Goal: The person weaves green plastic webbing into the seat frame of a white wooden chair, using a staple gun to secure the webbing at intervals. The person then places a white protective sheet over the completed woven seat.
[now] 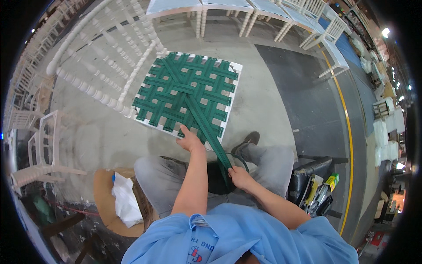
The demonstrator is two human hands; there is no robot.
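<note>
A white chair with turned spindles has its seat woven with green webbing in a crisscross. One loose green strap runs diagonally over the weave and comes off the near right corner toward me. My right hand is closed around this strap, holding it stretched between the seat and my lap; its loose end hangs below. At the seat's near edge, my left hand is closed on the rim, one digit on top of the webbing. Its other fingers are partly hidden.
To my left stands a cardboard box with a white plastic bag. A black box of tools is by my right knee. More white chairs line the far side, and a white chair frame stands at left.
</note>
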